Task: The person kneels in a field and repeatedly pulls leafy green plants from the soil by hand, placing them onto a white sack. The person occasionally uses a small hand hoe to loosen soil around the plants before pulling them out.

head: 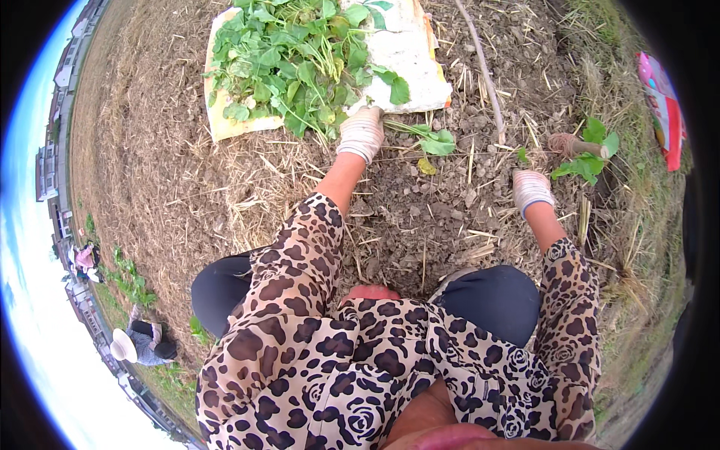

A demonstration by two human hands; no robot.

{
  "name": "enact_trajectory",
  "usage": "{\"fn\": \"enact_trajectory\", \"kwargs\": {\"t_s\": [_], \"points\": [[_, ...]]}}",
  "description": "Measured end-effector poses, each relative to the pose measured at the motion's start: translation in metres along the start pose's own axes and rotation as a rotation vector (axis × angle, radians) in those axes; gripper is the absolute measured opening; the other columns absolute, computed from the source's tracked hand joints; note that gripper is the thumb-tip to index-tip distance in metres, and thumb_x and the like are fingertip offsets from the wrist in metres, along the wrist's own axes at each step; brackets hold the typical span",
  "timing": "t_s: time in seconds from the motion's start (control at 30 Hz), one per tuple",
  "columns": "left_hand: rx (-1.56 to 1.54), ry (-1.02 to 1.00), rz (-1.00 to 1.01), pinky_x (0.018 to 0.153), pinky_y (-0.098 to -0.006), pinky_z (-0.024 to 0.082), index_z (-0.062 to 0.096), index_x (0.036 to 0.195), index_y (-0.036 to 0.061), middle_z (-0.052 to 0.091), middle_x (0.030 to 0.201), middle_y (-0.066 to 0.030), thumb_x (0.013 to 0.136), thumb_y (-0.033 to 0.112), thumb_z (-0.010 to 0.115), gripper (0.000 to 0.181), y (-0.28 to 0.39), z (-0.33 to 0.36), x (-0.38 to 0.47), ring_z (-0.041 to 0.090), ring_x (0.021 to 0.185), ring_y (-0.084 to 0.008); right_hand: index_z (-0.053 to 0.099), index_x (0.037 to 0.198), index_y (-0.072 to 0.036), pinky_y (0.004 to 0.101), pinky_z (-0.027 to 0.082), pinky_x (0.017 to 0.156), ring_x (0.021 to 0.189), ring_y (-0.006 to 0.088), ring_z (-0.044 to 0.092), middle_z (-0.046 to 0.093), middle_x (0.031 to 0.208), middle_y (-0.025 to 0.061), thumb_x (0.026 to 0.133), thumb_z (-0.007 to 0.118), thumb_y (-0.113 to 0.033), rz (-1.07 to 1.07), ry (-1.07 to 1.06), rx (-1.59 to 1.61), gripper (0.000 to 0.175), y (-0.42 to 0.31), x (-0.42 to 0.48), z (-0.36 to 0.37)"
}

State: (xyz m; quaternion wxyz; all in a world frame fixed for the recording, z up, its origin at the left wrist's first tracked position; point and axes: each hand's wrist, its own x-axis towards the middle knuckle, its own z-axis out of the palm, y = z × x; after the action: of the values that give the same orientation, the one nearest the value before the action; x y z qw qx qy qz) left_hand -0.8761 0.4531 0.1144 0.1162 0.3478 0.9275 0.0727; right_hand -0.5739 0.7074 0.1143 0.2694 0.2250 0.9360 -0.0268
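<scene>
My left hand (361, 134), in a white knit glove, is at the near edge of a heap of green leafy seedlings (281, 67). Its fingers look closed around the stems of a leafy seedling (436, 142), whose leaves lie to the right on the soil. The heap rests on a flattened white woven sack (402, 67) with orange edges. Also gloved, my right hand (531, 188) is low over the soil, beside a small green leaf (522, 154). Its fingertips are hidden, so I cannot tell whether it grips anything.
A wooden stake (590, 148) wound with twine (561, 144) lies among leaves right of my right hand. Beyond is a long stick (485, 67). Straw litters the tilled soil (405, 208). A red and pink bag (664, 112) lies on grass. Another person (143, 340) crouches far left.
</scene>
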Motion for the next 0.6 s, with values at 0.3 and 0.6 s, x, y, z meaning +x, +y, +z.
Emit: {"fn": "enact_trajectory", "kwargs": {"t_s": [0.3, 0.6], "points": [[-0.264, 0.263, 0.099, 0.082, -0.0410, 0.054, 0.073, 0.102, 0.0123, 0.069, 0.103, -0.0147, 0.084, 0.010, 0.067, 0.019, -0.044, -0.042, -0.027, 0.068, 0.092, -0.0339, 0.075, 0.089, -0.005, 0.0444, 0.058, 0.079, 0.091, 0.0351, 0.072, 0.073, 0.094, 0.0203, 0.082, 0.062, -0.005, 0.030, -0.034, -0.015, 0.015, -0.002, -0.002, -0.004], [-0.174, 0.246, 0.018, 0.080, -0.0445, 0.054, 0.070, 0.109, 0.0102, 0.068, 0.104, -0.0147, 0.085, 0.021, 0.071, 0.026, -0.024, -0.017, -0.012, 0.067, 0.091, -0.0344, 0.077, 0.092, -0.005, 0.0438, 0.059, 0.081, 0.092, 0.0342, 0.073, 0.074, 0.095, 0.0194, 0.082, 0.062, -0.006, 0.051, -0.002, -0.019, 0.018, -0.003, -0.003, -0.002]]}}
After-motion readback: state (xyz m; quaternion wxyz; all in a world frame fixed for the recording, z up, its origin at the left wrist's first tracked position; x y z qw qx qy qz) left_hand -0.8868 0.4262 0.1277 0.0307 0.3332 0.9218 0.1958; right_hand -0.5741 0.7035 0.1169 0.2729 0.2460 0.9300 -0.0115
